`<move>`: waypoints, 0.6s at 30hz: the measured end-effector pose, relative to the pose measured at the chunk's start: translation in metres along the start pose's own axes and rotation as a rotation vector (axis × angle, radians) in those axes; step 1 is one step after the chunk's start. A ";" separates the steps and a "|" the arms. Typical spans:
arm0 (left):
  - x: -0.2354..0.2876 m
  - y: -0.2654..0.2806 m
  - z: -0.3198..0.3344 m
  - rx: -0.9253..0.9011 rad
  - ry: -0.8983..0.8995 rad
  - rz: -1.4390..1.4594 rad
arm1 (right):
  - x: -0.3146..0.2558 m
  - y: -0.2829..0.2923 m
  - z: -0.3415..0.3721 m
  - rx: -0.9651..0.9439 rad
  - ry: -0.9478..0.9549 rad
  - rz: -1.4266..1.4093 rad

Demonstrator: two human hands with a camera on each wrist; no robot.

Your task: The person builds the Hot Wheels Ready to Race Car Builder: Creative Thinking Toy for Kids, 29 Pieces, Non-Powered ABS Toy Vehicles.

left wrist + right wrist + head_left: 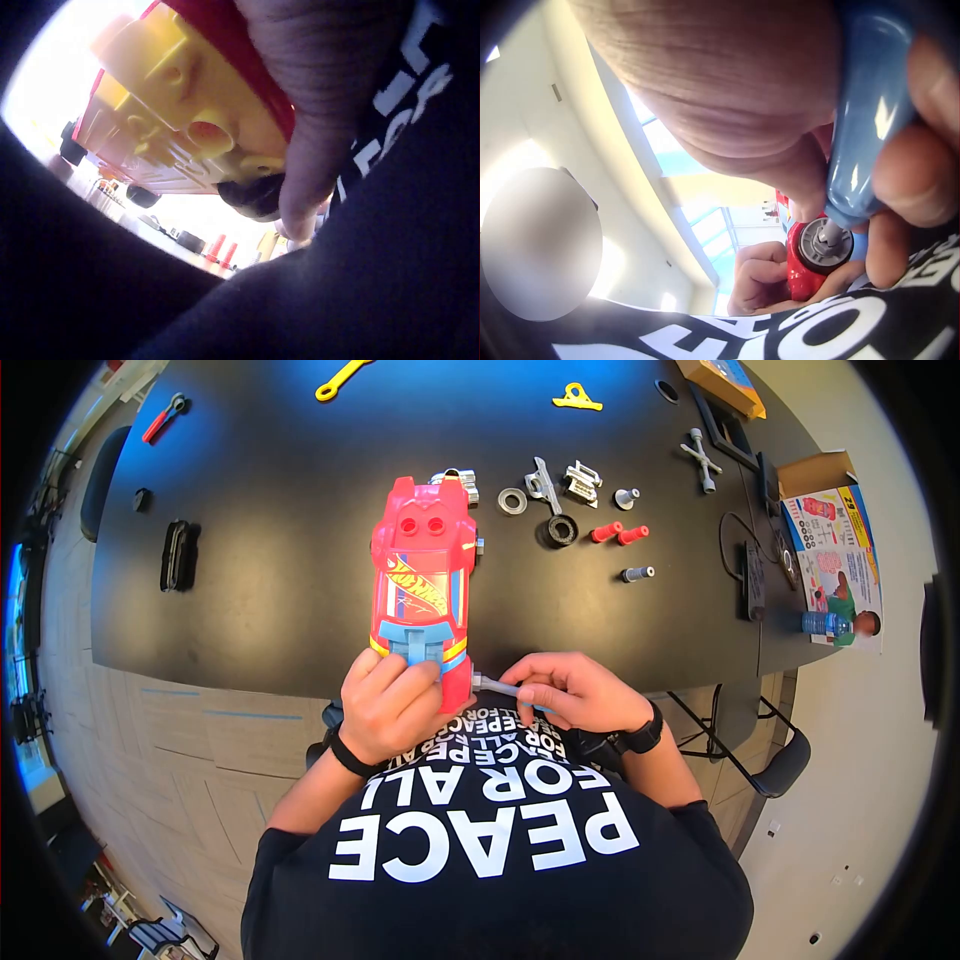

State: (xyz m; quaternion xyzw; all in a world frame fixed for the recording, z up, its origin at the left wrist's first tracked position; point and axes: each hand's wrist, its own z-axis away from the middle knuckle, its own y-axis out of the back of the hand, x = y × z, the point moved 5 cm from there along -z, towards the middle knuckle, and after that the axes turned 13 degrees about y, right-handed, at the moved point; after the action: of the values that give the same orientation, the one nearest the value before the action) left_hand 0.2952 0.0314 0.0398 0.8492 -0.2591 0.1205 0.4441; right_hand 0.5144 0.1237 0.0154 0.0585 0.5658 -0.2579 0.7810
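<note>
A red Hot Wheels toy car (425,585) reaches over the near edge of the black tabletop (290,610), its near end held in front of the person's shirt. The left hand (388,705) has its grip curled round that end, hiding part of the blue panel there; in the left wrist view its thumb covers part of a black wheel (255,196) beside the car's yellow underside (161,124). Whether the car's far end touches the tabletop cannot be told.

The right hand (580,695) pinches a screwdriver (870,112) in its grip. From the head view the blue handle is mostly concealed by the fingers; the right wrist view shows it clearly, but cut off at the top. The grey shaft meets the hub of a grey wheel (825,244), where the tip is out of sight.

A yellow wrench (342,378) is cropped by the upper edge. The dark object (178,555) at far left is too dark to identify. Two red pegs (605,532) lie across the tabletop; in the left wrist view, glare washes out the small parts around them.
</note>
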 end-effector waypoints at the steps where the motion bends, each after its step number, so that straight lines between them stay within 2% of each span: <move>1: 0.000 0.000 0.000 -0.001 -0.001 -0.001 | 0.001 0.000 -0.001 0.002 -0.048 -0.014; 5: -0.002 0.002 0.001 -0.004 -0.006 0.003 | 0.004 -0.002 -0.007 -0.015 0.085 0.057; 7: -0.003 0.003 0.002 -0.018 -0.003 0.006 | -0.011 -0.004 -0.008 0.071 0.594 0.609; 8: -0.004 0.003 0.003 -0.017 -0.015 0.003 | -0.012 -0.004 -0.008 0.071 0.594 0.607; 10: -0.005 0.004 0.004 -0.018 -0.028 0.001 | -0.007 -0.003 -0.011 -0.041 0.362 0.446; 11: -0.005 0.005 0.004 -0.022 -0.031 0.003 | -0.011 0.000 -0.013 -0.039 0.363 0.445; 13: -0.005 0.006 0.004 -0.026 -0.036 0.004 | 0.007 0.002 -0.016 -0.117 -0.139 -0.025; 17: -0.007 0.007 0.006 -0.026 -0.022 0.009 | 0.007 0.001 -0.021 -0.165 -0.105 0.012; 18: -0.007 0.008 0.008 -0.024 -0.003 0.000 | -0.002 0.000 -0.020 -0.101 -0.037 0.023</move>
State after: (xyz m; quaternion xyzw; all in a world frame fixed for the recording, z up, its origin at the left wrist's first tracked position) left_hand 0.2846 0.0238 0.0379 0.8440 -0.2611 0.1162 0.4539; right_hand 0.4973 0.1321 0.0099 0.0207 0.5628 -0.2209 0.7962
